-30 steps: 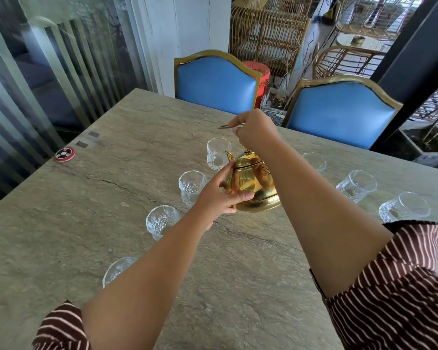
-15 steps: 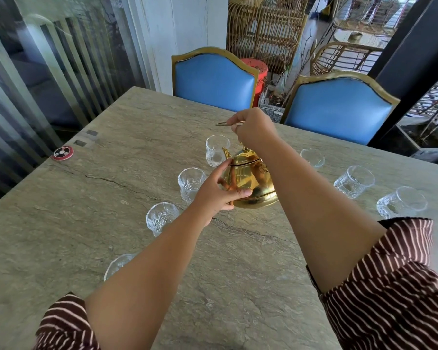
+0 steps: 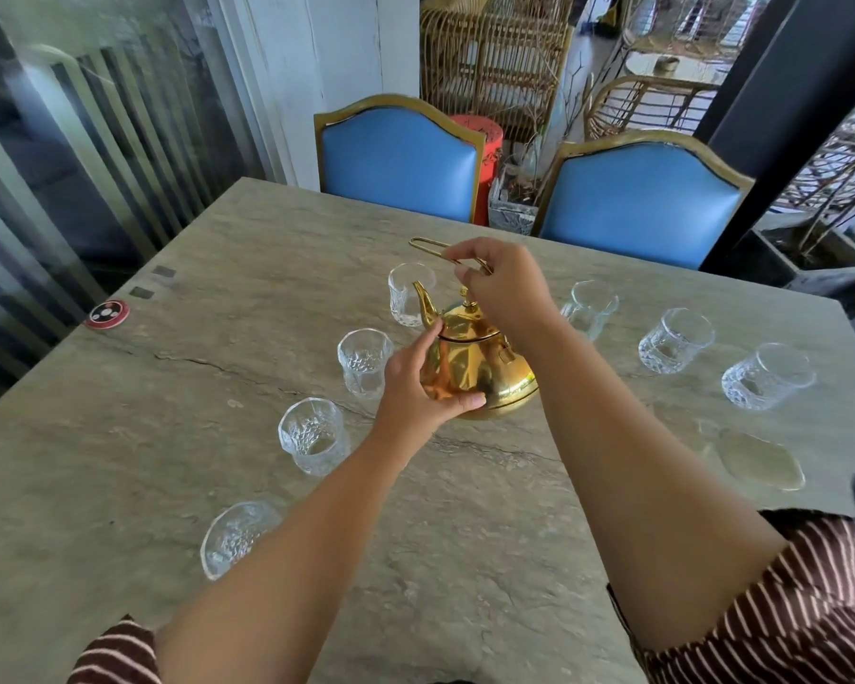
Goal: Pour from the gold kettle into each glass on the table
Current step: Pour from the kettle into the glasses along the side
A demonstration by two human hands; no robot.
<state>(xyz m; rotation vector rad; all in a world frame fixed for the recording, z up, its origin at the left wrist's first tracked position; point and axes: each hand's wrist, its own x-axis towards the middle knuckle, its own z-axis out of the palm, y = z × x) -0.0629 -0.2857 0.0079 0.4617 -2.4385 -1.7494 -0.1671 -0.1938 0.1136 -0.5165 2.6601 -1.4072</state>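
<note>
**Spill risk at the kettle**

Kettle [image 3: 480, 367] is seen mid-worktop, among the glasses. Its belly is cupped by the left hand [image 3: 418, 387], fingers curled against the metal; its thin wire handle [image 3: 445, 251] is pinched shut in the right hand [image 3: 507, 288]. If it were tilted fast, the handle could slip, the lid could drop, or the near glass [image 3: 312, 434] could be struck by a forearm. The spout could overshoot the far glass [image 3: 408, 293].

The stone worktop [image 3: 169, 436] is cracked and uneven, so a glass may rock. Beyond it, two blue chairs [image 3: 398, 160] and rattan furniture are seen.
</note>
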